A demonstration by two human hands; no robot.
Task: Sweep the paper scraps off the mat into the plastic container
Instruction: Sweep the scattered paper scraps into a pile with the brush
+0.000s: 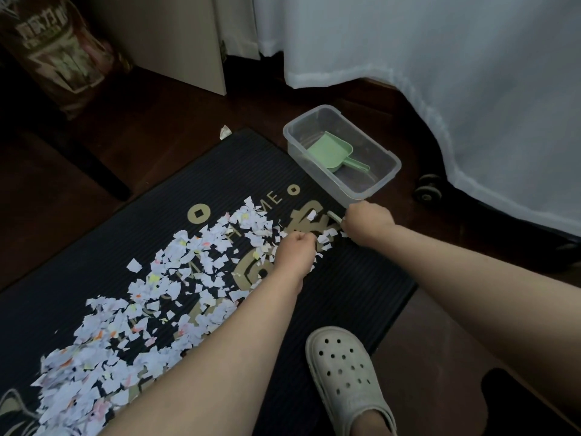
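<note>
- Paper scraps (151, 297) are lying thick on the mat (355, 278). They are spreading from nearer than the left hand, along the outer side of its forearm, to just beyond its knuckles. They are mostly white torn bits, a few showing yellow, orange or pink.
- Left hand (295, 251) is resting knuckles-up among the scraps, fingers curling under; cannot tell whether it is holding any.
- Right hand (367, 221), just beside the left, is gripping a slim pale-green tool (334, 217) that is pointing into a few loose bits.
- Plastic container (309, 166), just beyond the right hand, is holding only a green scoop (331, 151); no scraps are showing inside.
- Judgement: sweeping is barely getting under way, and nearly the whole spread is waiting to be moved.
</note>
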